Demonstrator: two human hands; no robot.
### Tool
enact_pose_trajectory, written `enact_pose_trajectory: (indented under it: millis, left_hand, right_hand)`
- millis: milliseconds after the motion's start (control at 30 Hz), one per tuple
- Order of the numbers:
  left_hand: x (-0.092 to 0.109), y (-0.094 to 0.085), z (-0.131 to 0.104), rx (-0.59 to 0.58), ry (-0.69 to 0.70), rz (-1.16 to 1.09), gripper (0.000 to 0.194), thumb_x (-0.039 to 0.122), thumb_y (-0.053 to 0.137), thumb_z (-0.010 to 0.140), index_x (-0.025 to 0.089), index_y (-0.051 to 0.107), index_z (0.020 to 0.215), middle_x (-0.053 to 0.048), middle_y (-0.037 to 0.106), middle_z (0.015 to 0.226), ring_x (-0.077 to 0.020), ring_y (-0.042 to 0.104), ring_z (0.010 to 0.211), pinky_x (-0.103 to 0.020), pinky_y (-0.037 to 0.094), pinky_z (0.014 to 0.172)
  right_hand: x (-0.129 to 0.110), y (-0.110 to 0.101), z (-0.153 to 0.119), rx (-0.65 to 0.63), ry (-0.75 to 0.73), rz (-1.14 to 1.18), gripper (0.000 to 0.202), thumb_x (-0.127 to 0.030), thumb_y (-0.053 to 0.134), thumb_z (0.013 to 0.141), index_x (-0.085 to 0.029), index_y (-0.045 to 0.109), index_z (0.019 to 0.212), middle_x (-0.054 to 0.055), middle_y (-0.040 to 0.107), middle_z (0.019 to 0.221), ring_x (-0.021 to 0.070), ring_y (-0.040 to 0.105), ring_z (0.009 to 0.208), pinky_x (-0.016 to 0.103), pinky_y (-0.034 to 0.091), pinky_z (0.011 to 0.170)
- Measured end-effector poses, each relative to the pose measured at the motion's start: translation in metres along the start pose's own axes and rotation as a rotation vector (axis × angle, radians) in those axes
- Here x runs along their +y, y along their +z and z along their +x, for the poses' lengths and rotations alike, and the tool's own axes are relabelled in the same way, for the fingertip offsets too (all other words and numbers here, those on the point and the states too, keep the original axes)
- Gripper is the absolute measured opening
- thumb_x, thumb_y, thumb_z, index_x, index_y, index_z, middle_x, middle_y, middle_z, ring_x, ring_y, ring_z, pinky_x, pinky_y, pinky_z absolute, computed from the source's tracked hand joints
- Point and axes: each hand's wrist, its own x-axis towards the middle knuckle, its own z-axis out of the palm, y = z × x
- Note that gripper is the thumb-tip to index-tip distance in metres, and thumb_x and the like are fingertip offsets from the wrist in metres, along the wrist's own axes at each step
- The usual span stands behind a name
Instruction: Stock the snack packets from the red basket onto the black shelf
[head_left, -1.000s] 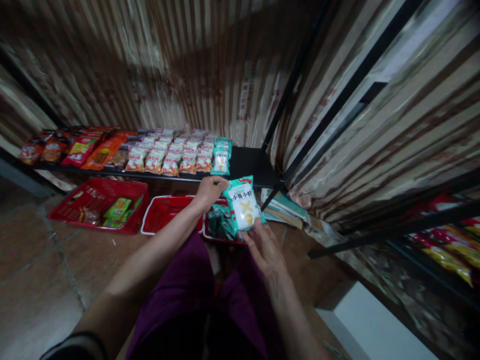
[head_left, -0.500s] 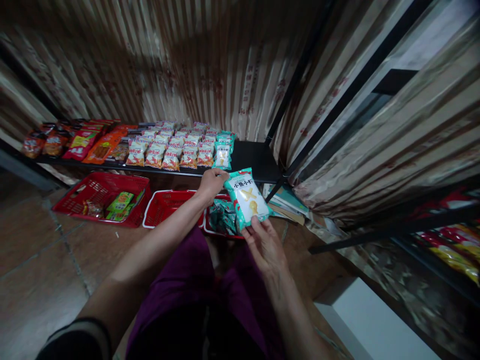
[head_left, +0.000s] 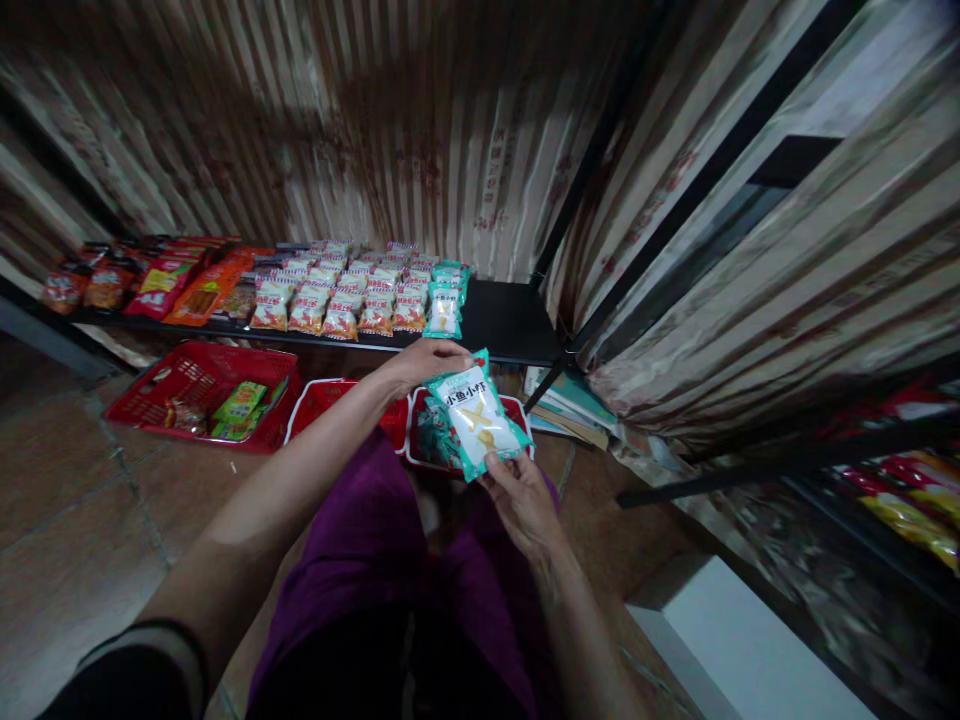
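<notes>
Between my two hands is a teal and white snack bag (head_left: 474,410), tilted, its printed front facing up. My left hand (head_left: 429,364) is closed on the bag's top edge. My right hand (head_left: 519,492) pinches its lower corner, thumb on the front. Right behind and below it stands a red basket with a white rim (head_left: 529,420), holding several more teal bags (head_left: 436,432). On the black shelf (head_left: 510,318) beyond, a short row of matching teal bags (head_left: 445,308) stands beside several white and orange snack bags (head_left: 345,312).
Further left on the shelf lie orange packets (head_left: 211,288), red packets (head_left: 161,285) and brown bags (head_left: 111,285). Another red basket (head_left: 330,400) is partly behind my left arm. A wide red basket (head_left: 262,435) holds green packets. A white box (head_left: 757,640) sits at lower right, shelf posts (head_left: 592,150) above.
The snack bag has moved slightly left and down towards me, both hands keeping hold of it. My left hand now reaches further over its top edge.
</notes>
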Motion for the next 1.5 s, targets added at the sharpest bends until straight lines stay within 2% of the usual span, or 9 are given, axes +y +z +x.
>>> enact_pose_trajectory:
  millis: [233,400,533,700,800,933,1033,1267,1500]
  left_hand:
    - [0.003,0.008,-0.002,0.107,0.055,0.197,0.020,0.032,0.063,0.069,0.013,0.061,0.061,0.005,0.052,0.054,-0.0069,0.042,0.051,-0.020,0.030,0.051]
    - [0.008,0.015,-0.009,0.033,0.235,0.506,0.020,0.030,0.056,0.074,0.014,0.063,0.063,0.004,0.052,0.055,-0.0081,0.042,0.054,-0.019,0.029,0.051]
    - [0.012,0.025,-0.011,-0.014,0.312,0.635,0.023,0.031,0.053,0.077,0.015,0.067,0.068,0.002,0.060,0.062,-0.0103,0.049,0.060,-0.019,0.033,0.054]
    - [0.007,0.027,-0.013,0.143,0.306,0.366,0.023,0.037,0.059,0.076,0.015,0.066,0.078,-0.001,0.064,0.073,-0.0124,0.056,0.070,-0.021,0.042,0.064]
    - [-0.005,0.030,-0.029,0.261,0.115,0.020,0.034,0.047,0.060,0.076,0.015,0.063,0.087,-0.005,0.065,0.085,-0.0141,0.060,0.074,-0.023,0.047,0.063]
    - [-0.028,0.050,-0.060,0.102,-0.112,-0.209,0.044,0.051,0.069,0.069,0.016,0.061,0.095,-0.008,0.066,0.094,-0.0161,0.064,0.076,-0.023,0.050,0.057]
    - [-0.043,0.071,-0.072,0.177,-0.097,-0.259,0.040,0.043,0.071,0.069,0.016,0.059,0.097,-0.007,0.067,0.091,-0.0141,0.064,0.066,-0.023,0.052,0.055]
    - [-0.063,0.088,-0.072,0.449,0.025,-0.072,0.028,0.038,0.059,0.078,0.016,0.066,0.094,0.001,0.064,0.068,-0.0090,0.055,0.046,-0.018,0.043,0.041]
    - [-0.064,0.084,-0.078,0.511,0.065,0.155,0.035,0.041,0.056,0.081,0.022,0.065,0.109,-0.002,0.070,0.080,-0.0159,0.063,0.065,-0.023,0.048,0.056]
  right_hand:
    - [0.006,-0.018,0.002,-0.081,-0.017,-0.156,0.040,-0.043,0.077,0.064,-0.025,0.065,0.098,0.002,0.071,0.094,0.0186,0.064,0.086,0.034,0.049,0.082]
    - [-0.028,-0.016,0.017,-0.007,-0.155,-0.227,0.050,-0.059,0.068,0.068,-0.024,0.066,0.104,0.006,0.068,0.106,0.0209,0.060,0.103,0.033,0.045,0.089]
    - [-0.053,0.003,0.036,0.027,-0.196,-0.355,0.046,-0.053,0.076,0.060,-0.021,0.071,0.093,0.004,0.071,0.087,0.0168,0.063,0.079,0.029,0.048,0.071]
    - [-0.057,0.012,0.060,0.238,-0.271,-0.321,0.035,-0.046,0.080,0.051,-0.018,0.072,0.071,-0.004,0.064,0.058,0.0091,0.050,0.051,0.023,0.039,0.051]
    - [-0.054,0.008,0.075,0.337,-0.346,-0.203,0.031,-0.041,0.081,0.050,-0.019,0.072,0.071,-0.004,0.067,0.061,0.0105,0.054,0.055,0.025,0.042,0.055]
    - [-0.050,0.006,0.090,0.396,-0.401,-0.100,0.028,-0.037,0.080,0.053,-0.018,0.071,0.071,-0.004,0.067,0.061,0.0109,0.056,0.055,0.026,0.045,0.056]
    - [-0.047,0.010,0.093,0.428,-0.415,-0.044,0.024,-0.034,0.078,0.055,-0.018,0.070,0.071,-0.004,0.067,0.061,0.0109,0.057,0.055,0.024,0.046,0.055]
    - [-0.040,0.013,0.081,0.389,-0.249,0.176,0.021,-0.040,0.070,0.066,-0.021,0.062,0.071,-0.007,0.066,0.063,0.0110,0.062,0.058,0.022,0.049,0.054]
    - [-0.040,0.018,0.065,0.058,-0.082,-0.001,0.040,-0.047,0.079,0.057,-0.020,0.064,0.083,0.001,0.071,0.073,0.0208,0.068,0.073,0.032,0.055,0.066]
